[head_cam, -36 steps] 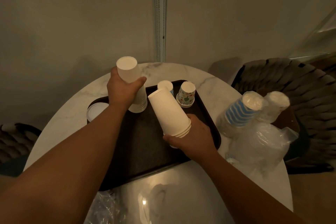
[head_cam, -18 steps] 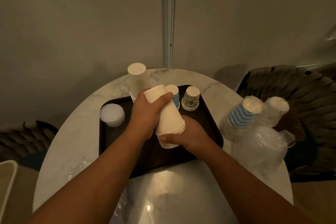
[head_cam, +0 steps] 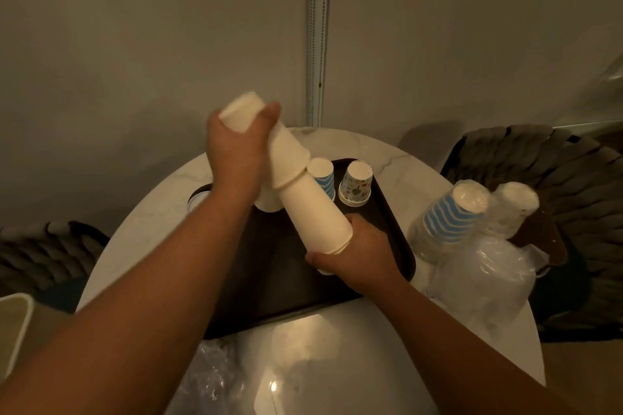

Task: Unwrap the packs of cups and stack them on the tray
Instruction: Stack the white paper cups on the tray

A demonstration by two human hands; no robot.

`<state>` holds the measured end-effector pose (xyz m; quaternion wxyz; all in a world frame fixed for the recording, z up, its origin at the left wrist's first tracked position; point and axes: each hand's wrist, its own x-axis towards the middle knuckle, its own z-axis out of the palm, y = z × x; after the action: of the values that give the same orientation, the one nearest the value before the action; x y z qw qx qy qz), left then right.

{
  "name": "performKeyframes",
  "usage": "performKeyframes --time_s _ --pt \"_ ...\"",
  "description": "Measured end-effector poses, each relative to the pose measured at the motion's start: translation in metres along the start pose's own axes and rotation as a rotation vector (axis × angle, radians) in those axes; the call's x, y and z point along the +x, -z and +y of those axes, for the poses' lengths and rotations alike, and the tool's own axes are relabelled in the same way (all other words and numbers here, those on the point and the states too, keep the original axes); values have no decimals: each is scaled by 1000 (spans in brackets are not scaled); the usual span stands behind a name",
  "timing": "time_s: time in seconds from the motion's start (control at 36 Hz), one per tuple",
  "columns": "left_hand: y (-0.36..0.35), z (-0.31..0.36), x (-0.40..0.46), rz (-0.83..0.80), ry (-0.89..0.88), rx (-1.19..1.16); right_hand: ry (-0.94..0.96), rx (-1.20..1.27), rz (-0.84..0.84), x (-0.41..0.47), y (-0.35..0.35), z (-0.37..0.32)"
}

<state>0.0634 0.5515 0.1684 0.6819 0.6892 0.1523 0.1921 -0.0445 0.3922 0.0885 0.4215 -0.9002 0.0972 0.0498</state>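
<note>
1. Left hand (head_cam: 236,152) is curled around the closed end of a tilted sleeve of plain white cups (head_cam: 269,145), lifted above the tray's far side.
2. Right hand (head_cam: 357,253) grips the rim end of a second white cup stack (head_cam: 313,216); the upper sleeve's open end sits over this stack's tip.
3. Dark tray (head_cam: 397,246) lies on the round marble table (head_cam: 337,364).
4. Upside down on the tray: blue-striped cup stack (head_cam: 323,175), patterned cup stack (head_cam: 357,185).
5. Wrapped blue-striped pack (head_cam: 448,216) sits right of the tray, on the table.
</note>
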Motion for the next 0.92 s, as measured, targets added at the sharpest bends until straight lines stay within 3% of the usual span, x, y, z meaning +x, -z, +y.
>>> performKeyframes --time_s 0.11,0.22,0.61,0.86,0.92 --pt "3 28 34 -71 -276 68 -17 33 -2 1 -4 6" --pt "1 14 53 -118 -328 205 -12 57 10 4 -3 9" --pt "1 -69 46 -215 -186 386 -32 27 16 7 0 14" --pt "-1 -61 44 -262 -78 472 -42 54 -6 2 2 11" --pt "4 -54 37 -201 -80 439 -52 90 -11 1 3 9"
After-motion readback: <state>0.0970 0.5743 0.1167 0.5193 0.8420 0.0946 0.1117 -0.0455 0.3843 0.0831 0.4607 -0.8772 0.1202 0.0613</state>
